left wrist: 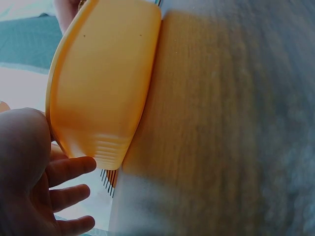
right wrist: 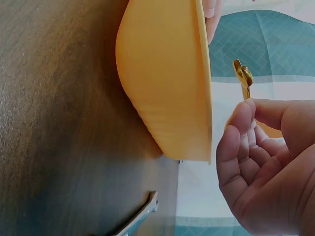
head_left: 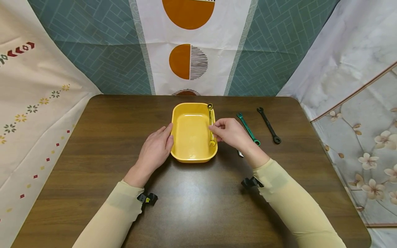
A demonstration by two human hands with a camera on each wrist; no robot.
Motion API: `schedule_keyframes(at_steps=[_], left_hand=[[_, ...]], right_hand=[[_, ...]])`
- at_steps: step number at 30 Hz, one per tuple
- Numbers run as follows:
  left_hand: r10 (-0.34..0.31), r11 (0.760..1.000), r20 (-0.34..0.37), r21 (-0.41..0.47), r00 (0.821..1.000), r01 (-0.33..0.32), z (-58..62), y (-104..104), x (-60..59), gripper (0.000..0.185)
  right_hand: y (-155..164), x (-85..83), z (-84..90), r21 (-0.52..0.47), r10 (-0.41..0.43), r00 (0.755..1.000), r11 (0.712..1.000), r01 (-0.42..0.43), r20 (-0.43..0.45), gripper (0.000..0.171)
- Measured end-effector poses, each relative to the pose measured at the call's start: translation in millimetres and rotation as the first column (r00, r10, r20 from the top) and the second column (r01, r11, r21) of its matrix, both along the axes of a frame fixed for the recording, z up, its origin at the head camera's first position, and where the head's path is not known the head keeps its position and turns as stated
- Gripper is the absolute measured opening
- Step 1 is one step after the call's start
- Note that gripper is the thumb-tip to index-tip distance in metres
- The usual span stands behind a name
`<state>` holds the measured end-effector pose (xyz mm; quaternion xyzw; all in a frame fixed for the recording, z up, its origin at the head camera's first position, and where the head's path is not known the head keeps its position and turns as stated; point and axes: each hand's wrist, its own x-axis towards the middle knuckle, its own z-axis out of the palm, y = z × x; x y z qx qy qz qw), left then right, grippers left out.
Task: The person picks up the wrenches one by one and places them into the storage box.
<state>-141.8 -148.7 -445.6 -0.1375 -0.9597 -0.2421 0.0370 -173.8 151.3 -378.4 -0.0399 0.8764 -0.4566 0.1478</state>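
A yellow plastic tray [head_left: 190,135] sits on the middle of the dark wooden table [head_left: 192,203]. My right hand [head_left: 214,129] pinches a yellow wrench [head_left: 211,119] by its shaft, over the tray's right rim; the wrench runs from front to back. My left hand [head_left: 166,135] lies with straight fingers against the tray's left wall. The left wrist view shows the tray's outer wall [left wrist: 103,83] beside the left hand's fingers [left wrist: 71,167]. In the right wrist view the right hand's fingers [right wrist: 246,115] pinch the wrench [right wrist: 243,75] above the tray's rim [right wrist: 204,83].
A green wrench [head_left: 248,129] and a black wrench [head_left: 268,125] lie on the table to the right of the tray. Part of a silver tool [head_left: 240,153] shows under my right wrist, also the silver tool [right wrist: 140,217] in the right wrist view. Patterned cloths hang around the table.
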Motion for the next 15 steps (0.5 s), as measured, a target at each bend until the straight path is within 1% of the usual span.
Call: schedule_keyframes(at_steps=[7,15], left_hand=[[0.002,1.000,0.002,0.001,1.000,-0.002,-0.5,-0.4,-0.6,0.059],[0.004,1.000,-0.001,0.004,1.000,-0.004,-0.6,-0.6,-0.5,0.059]], right_hand=[[-1.4,0.5,-0.2,-0.004,0.005,1.000,1.000,-0.005,0.019,0.026],[-4.2,-1.5,-0.1,0.011,0.017,1.000,1.000,-0.017,0.007,0.025]])
